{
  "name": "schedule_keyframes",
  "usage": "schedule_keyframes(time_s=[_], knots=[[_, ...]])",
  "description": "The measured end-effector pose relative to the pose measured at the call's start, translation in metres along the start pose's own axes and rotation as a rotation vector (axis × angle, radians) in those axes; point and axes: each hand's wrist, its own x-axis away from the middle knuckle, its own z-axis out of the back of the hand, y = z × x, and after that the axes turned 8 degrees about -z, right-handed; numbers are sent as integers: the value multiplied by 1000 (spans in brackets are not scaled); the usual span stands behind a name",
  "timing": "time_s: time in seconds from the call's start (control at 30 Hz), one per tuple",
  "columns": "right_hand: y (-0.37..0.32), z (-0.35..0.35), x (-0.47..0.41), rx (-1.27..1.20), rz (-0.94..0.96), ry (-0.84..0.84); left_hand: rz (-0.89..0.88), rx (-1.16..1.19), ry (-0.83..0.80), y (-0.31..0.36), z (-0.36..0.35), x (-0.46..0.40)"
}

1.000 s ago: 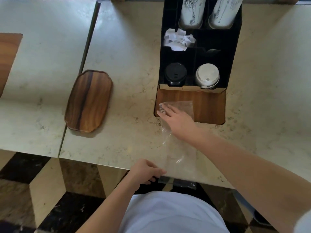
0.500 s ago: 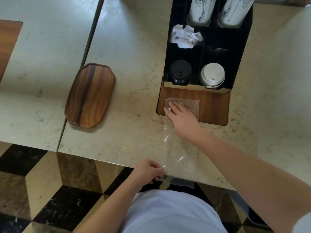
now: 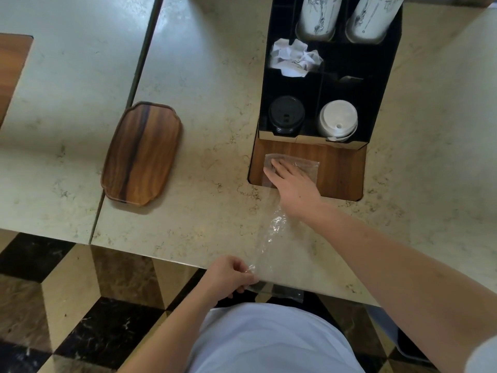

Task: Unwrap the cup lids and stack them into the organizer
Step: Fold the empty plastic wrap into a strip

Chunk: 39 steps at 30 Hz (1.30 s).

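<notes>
Since the earlier frame, little has been shifted on the counter; only the view has been tilted slightly, and both hands are kept on the same clear plastic wrapper (image 3: 274, 238). The near end of the wrapper is pinched between the thumb and curled fingers of the left hand (image 3: 228, 278) at the front edge of the counter (image 3: 204, 63), where the plastic hangs a little over the edge. The far end is pressed flat under the right hand (image 3: 293, 184), whose fingers are held open and laid out straight, palm down, not closed around anything. The wrapper is stretched between the two hands, and its far end lies on the wooden base (image 3: 341, 173) at the front of the organizer (image 3: 387, 84).

No lids can be made out inside the wrapper. In the organizer's front row, a stack of black lids (image 3: 286, 114) is held in the left compartment and a stack of white lids (image 3: 338, 119) in the right one. Crumpled white paper (image 3: 294, 57) sits in the compartment behind the black lids. Two printed paper cups (image 3: 320, 14) are stored at the back. A wooden tray (image 3: 141, 153) lies at the counter's left edge, well apart from the organizer.
</notes>
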Motion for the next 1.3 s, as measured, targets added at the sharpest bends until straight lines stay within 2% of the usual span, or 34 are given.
schedule_keyframes(time_s=[0.07, 0.1, 0.13, 0.2, 0.3, 0.37, 0.5, 0.67, 0.8, 1.17, 1.3], knots=[[3, 11, 2, -159, -8, 81, -9, 14, -130, 10, 26, 6], [8, 17, 3, -219, -19, 159, -33, -9, -138, 18, 40, 6], [15, 24, 5, -256, -39, 232, -68, -54, -85, 29, 54, 3], [31, 33, 8, -266, -88, 305, -152, -176, 149, 55, 73, -12], [52, 43, 6, -213, -206, 227, -363, -380, 475, 106, 82, -47], [61, 46, 4, -157, -259, 160, -520, -545, 554, 139, 77, -69], [69, 45, -2, -77, -289, 94, -783, -830, 522, 180, 58, -103], [77, 45, -10, -123, -235, 118, -810, -1069, 459, 200, 50, -134], [82, 47, -10, -131, -178, 119, -815, -1070, 412, 204, 54, -145], [91, 46, 1, -91, 0, 209, -995, -999, 430, 183, 68, -138], [91, 50, -6, -66, 44, 175, -1041, -1008, 442, 179, 70, -136]])
